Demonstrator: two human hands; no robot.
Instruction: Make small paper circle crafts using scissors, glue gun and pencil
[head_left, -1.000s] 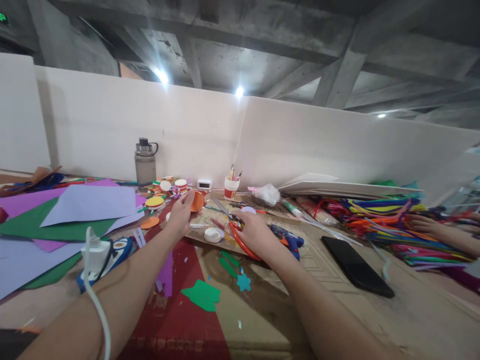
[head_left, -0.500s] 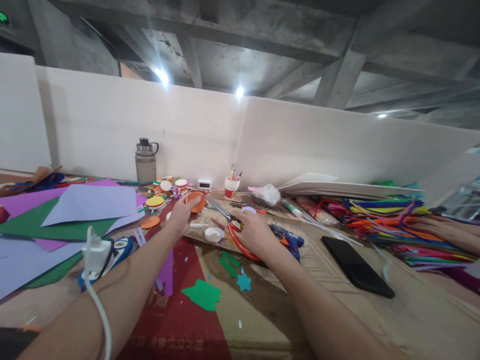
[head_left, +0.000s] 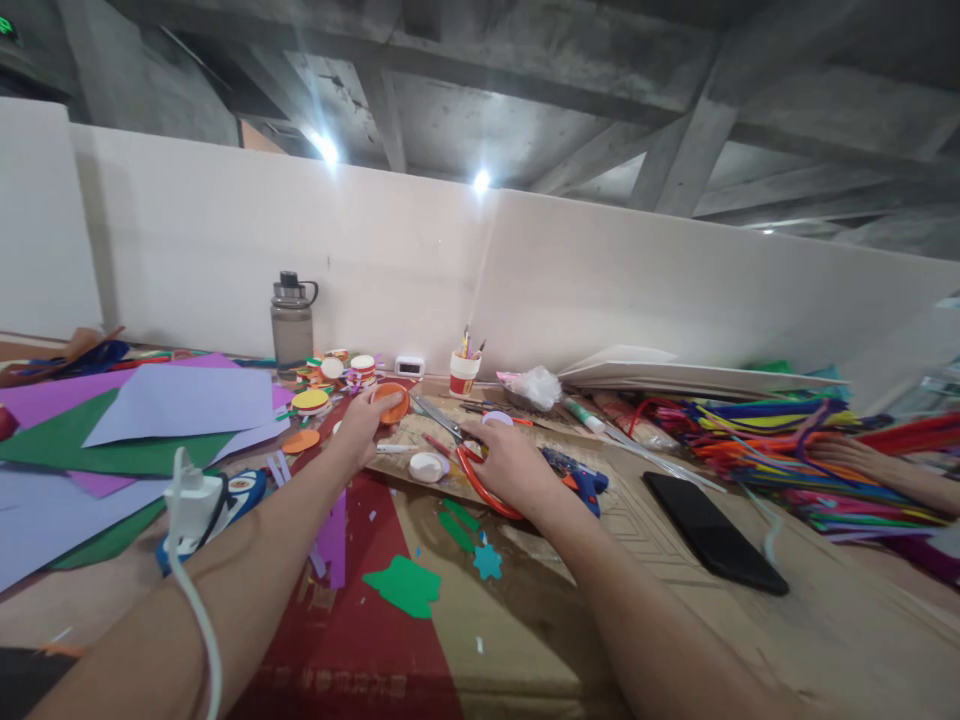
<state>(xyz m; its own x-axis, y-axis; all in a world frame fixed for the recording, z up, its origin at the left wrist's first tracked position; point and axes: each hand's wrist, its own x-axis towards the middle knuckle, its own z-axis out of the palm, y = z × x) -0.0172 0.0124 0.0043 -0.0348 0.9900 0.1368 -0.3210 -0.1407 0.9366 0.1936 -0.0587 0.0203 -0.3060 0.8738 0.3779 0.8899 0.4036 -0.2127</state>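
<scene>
My left hand [head_left: 364, 425] is closed on a round orange piece [head_left: 391, 403], its thumb lying across the face. In my right hand [head_left: 512, 460] is a pair of scissors [head_left: 444, 418] with red handles; the blades point up and left toward the orange piece, apart from it. Below the scissors lies a small white round piece [head_left: 427, 467]. An orange disc [head_left: 301, 441] and a yellow-topped round piece [head_left: 310, 402] sit left of my left hand. Nearer me are a green paper scrap [head_left: 405, 587] and a blue flower-shaped cutout [head_left: 487, 562].
Purple and green paper sheets [head_left: 180, 405] cover the left side, near a power strip [head_left: 244, 492]. A bottle [head_left: 292, 330] stands behind. On the right are a glue gun [head_left: 585, 487], a phone [head_left: 712, 530] and pipe cleaners [head_left: 765, 450], with another person's hand [head_left: 855, 460] on them.
My two hands stay almost in place, still holding the orange piece and the scissors. At right, the other person's hand has moved slightly, with red pipe cleaners now showing above it.
</scene>
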